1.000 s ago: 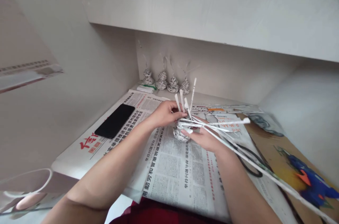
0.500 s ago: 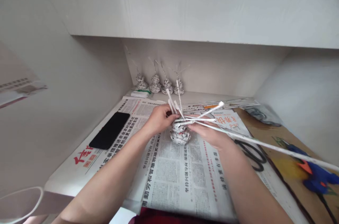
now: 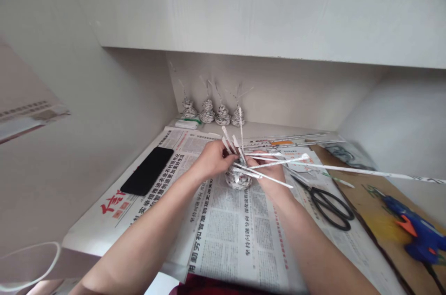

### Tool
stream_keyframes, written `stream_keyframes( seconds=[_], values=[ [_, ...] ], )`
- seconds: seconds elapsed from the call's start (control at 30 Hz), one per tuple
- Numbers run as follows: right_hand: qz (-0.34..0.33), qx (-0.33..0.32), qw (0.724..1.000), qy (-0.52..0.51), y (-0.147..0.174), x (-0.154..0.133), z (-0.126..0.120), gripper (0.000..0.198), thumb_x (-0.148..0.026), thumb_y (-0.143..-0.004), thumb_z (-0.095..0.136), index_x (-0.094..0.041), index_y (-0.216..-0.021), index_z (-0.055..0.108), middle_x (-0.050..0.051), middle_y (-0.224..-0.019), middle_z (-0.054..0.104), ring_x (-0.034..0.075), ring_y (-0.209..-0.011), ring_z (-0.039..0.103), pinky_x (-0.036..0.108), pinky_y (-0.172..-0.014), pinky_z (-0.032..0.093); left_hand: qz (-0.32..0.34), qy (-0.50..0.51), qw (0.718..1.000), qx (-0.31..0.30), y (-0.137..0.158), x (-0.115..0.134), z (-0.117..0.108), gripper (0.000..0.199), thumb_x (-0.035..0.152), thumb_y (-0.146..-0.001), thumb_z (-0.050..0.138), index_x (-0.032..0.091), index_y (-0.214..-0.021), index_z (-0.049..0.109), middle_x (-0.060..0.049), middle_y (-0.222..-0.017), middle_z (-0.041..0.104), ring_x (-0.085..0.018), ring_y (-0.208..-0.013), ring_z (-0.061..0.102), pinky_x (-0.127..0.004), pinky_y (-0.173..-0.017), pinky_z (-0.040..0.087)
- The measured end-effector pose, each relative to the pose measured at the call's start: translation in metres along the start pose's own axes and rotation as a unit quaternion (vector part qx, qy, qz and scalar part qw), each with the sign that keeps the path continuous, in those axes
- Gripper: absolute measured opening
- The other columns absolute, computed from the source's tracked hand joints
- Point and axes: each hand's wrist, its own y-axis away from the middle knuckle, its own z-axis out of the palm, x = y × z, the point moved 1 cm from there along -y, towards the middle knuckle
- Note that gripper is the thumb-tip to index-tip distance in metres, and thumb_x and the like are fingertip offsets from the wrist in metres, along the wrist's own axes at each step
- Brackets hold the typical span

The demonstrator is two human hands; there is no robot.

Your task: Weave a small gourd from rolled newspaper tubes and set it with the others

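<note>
A: Item one: description and location?

B: Weave (image 3: 239, 181). Rolled paper, round-bodied. Held between both hands, over the newspaper (image 3: 223, 234); whether its base touches the sheet cannot be told. Loose strips (image 3: 282, 161) fan from the top: some upright, several rightward, one long.

A: Hands?

B: Left hand (image 3: 215, 158): upper left of the weave, thumb and fingers drawn together, apparently pinching the rim at the foot of the upright strips. Right hand (image 3: 272, 176): against the right side, among the strips; fingers partly covered, so whether they pinch or merely rest cannot be told.

A: Handling notes?

B: Weight: light, by judgement, being paper. Body: firm but springy, likely to dent under a hard squeeze. Surface: dry, ridged, little inclined to slip. Strips: fairly stiff lengthwise, likely to crease at a sharp bend.

A: Best hold?

B: Left: thumb and fingers on the rim, close to where the strips leave the body. Right: a strip near its root; at the far tip, leverage would probably kink it. Whole piece: cup low, lightly.

A: Adjacent stock?

B: Gourds (image 3: 223, 114), four, woven, along the back. Phone (image 3: 148, 171), black, left. Scissors (image 3: 329, 204), beside the right forearm. Glue gun (image 3: 423, 239), blue, far right, on cardboard (image 3: 404, 262).
</note>
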Motion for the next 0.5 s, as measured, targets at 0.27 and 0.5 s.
stream_keyframes(
  seconds=[0.27,0.5],
  values=[
    [0.047,0.012,0.998,-0.040,0.002,0.008,0.005,0.025,-0.041,-0.075,0.070,-0.019,-0.087,0.069,0.004,-0.081,0.071,0.017,-0.060,0.061,0.028,-0.053,0.048,-0.036,0.038,0.999,0.005,0.000,-0.002,-0.004,0.017,0.022,-0.080,0.061,0.017,-0.088,0.076,-0.003,-0.078,0.076,-0.018,-0.070,0.069,-0.025,-0.068,0.051],
    [0.003,0.002,1.000,-0.014,0.001,0.016,0.004,0.025,-0.046,-0.079,0.065,-0.022,-0.078,0.060,0.000,-0.067,0.064,0.017,-0.057,0.058,0.028,-0.053,0.045,-0.050,0.037,0.998,0.018,0.000,-0.003,-0.002,0.018,0.026,-0.079,0.063,0.017,-0.088,0.075,-0.005,-0.084,0.076,-0.019,-0.074,0.069,-0.025,-0.065,0.051]
  ],
)
